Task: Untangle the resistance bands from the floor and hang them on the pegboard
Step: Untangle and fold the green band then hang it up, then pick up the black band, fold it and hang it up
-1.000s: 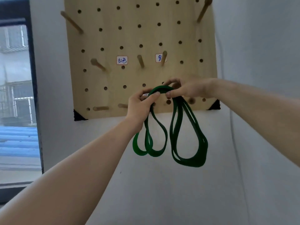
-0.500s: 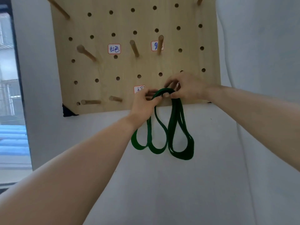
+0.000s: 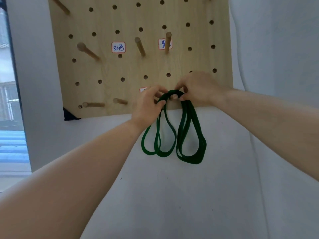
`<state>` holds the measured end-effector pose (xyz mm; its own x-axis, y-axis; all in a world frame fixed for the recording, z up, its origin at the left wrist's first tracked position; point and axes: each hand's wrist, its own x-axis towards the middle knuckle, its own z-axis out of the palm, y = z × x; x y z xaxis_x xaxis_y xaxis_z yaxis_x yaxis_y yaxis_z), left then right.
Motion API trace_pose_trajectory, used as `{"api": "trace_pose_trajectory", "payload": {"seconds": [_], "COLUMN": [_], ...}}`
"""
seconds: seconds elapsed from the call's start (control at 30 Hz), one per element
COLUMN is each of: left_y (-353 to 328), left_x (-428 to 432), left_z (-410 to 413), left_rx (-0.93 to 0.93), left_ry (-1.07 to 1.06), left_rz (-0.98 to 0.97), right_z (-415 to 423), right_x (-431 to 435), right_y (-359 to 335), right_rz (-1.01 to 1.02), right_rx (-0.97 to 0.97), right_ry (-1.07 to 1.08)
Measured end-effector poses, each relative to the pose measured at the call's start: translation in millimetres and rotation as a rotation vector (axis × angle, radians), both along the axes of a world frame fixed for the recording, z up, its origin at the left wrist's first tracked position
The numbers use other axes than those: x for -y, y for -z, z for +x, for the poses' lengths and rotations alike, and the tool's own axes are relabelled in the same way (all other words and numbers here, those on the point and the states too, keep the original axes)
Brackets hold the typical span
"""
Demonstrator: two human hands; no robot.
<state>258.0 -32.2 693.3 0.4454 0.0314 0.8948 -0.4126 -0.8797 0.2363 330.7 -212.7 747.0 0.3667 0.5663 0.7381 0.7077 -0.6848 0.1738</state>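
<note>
A dark green resistance band, folded into several hanging loops, drapes against the white wall below a wooden pegboard. Its top bend arches over a short wooden peg in the board's bottom row. My left hand pinches the band's left side just beside that peg. My right hand pinches the right side of the bend, its fingers partly hiding the peg's base. A white label sits half hidden behind my left hand.
Other bare pegs stick out of the board, with two handwritten labels between them. Two low pegs sit at the bottom left. A window lies at the far left. White wall surrounds the board.
Both hands carried the green band down and toward the board, and its top bend now sits over the bottom-row peg. The loops hang closer to the wall.
</note>
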Motion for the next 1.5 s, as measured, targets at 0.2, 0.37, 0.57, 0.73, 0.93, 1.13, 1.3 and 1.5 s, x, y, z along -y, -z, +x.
{"api": "trace_pose_trajectory", "payload": {"seconds": [0.2, 0.37, 0.57, 0.73, 0.93, 1.13, 1.3, 1.5], "left_y": [-4, 14, 83, 187, 328, 460, 559, 671], "left_x": [5, 0, 11, 10, 2, -1, 1, 11], "left_z": [-11, -46, -109, -163, -207, -233, -251, -268], "left_rx": [-0.131, -0.145, -0.268, -0.549, -0.983, -1.335, -1.463, -1.560], "left_ry": [-0.140, -0.117, 0.038, 0.061, 0.049, 0.022, -0.004, -0.074], "left_rz": [0.018, -0.003, -0.085, -0.085, -0.065, 0.049, -0.113, -0.381], "right_z": [-14, -34, -92, -128, -144, -166, -183, -199], "right_x": [-3, 14, 34, 39, 27, 6, -2, 11], "right_y": [4, 14, 82, 201, 346, 488, 606, 720], "right_rz": [0.016, 0.093, 0.185, 0.169, -0.197, -0.575, -0.639, -0.627], "right_rx": [-0.081, -0.072, 0.012, -0.238, -0.852, -1.198, -1.356, -1.507], "right_ry": [0.101, -0.002, -0.235, -0.360, -0.312, -0.190, -0.118, -0.083]}}
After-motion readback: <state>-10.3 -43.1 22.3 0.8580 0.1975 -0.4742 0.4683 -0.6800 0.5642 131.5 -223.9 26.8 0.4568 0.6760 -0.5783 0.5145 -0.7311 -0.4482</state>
